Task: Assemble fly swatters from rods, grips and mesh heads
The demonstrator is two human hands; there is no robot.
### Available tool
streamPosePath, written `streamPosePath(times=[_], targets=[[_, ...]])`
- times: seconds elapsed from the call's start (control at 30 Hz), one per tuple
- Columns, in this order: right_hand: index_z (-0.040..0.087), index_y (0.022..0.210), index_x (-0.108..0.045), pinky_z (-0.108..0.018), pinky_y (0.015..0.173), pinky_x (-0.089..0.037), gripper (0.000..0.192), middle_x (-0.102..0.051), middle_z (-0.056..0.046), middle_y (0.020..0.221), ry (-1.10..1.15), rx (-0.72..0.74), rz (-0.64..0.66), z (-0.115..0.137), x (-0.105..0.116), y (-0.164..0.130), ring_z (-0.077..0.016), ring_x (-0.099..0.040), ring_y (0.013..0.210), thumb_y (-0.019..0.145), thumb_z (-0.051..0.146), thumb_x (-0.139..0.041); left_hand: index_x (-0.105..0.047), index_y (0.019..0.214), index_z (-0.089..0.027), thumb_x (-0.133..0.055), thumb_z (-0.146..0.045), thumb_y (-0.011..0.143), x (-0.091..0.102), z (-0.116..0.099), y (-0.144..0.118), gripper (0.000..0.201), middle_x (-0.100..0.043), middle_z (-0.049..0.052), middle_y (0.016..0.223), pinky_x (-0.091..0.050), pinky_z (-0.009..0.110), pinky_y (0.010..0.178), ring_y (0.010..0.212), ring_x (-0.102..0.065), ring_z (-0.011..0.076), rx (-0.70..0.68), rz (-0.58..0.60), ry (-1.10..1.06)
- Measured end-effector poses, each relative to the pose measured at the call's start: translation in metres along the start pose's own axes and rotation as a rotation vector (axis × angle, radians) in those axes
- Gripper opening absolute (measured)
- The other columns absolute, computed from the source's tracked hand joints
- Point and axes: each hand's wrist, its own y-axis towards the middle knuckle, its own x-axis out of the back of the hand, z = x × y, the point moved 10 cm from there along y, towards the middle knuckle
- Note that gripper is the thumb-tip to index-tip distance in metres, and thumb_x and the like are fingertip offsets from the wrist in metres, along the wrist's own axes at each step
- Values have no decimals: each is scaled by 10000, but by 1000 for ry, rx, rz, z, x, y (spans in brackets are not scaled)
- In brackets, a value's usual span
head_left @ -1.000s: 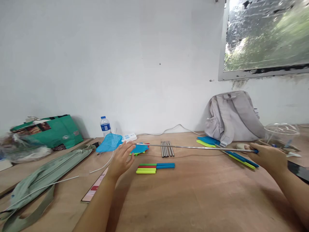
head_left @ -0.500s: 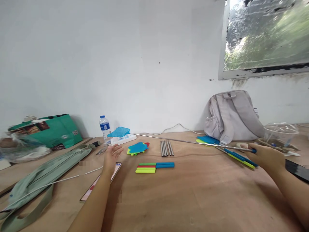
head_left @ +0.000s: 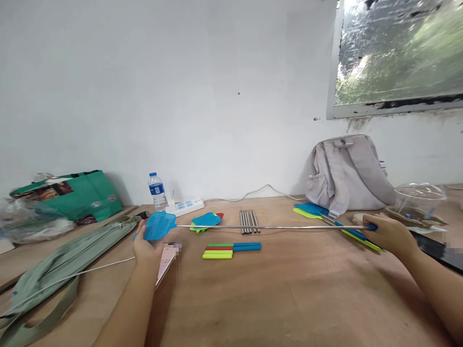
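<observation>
My right hand [head_left: 387,233] grips the blue handle of a fly swatter whose thin metal rod [head_left: 267,227] is stretched out long across the wooden table [head_left: 289,299]. Its blue mesh head [head_left: 157,226] is at the far left, and my left hand [head_left: 145,248] cups it from below with the fingers against the mesh. Under the rod lie several short metal rods [head_left: 249,221], a stack of spare swatter heads [head_left: 207,220], and coloured handle sleeves [head_left: 231,250]. More finished swatters [head_left: 356,235] lie beside my right hand.
A grey backpack [head_left: 347,173] leans on the wall at the right, with a clear plastic bowl [head_left: 419,197] and a dark phone [head_left: 439,250] nearby. At the left are a green bag [head_left: 72,195], a water bottle [head_left: 156,191], a power strip [head_left: 185,206], a sage strap bag [head_left: 61,260] and a pink card [head_left: 167,262].
The swatter head rose away from my left hand, then swung back down to the left. My left hand followed leftward and now holds the mesh head. My right hand stayed on the handle.
</observation>
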Motion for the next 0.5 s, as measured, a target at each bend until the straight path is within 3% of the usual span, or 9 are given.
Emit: streamPosePath(times=[0.1,0.23,0.4,0.5], targets=[[217,515,-358,-242,458,-260,345,-506,-6,508,-17,-37,49,-1,-4,0,-154,-471,487,742,471,-411,-466,981,-255,-365,-335,727,14,16,-4,286,-621,32,890,-501,418,710,963,-553,236,161,-167,-164],[222,548,-444,-239,441,-242,303,-536,4,523,-32,-57,127,2,-11,-1,-161,-502,489,687,489,-478,-453,905,-212,-302,-276,752,15,13,-7,224,-611,42,903,-499,423,682,949,-548,245,179,-195,-135],[213,489,-450,-242,443,-227,376,-546,2,530,-56,-53,153,11,-19,2,-167,-505,508,674,539,-483,-405,778,-219,-240,-186,771,27,6,-7,168,-580,-7,762,-488,400,722,998,-498,208,177,-257,-111],[220,484,-478,-248,449,-203,355,-530,-5,507,27,-43,109,19,-16,7,-167,-481,482,686,512,-482,-392,822,-225,-165,-152,820,16,-2,-8,238,-569,-11,822,-484,405,738,1008,-489,194,160,-172,-69]])
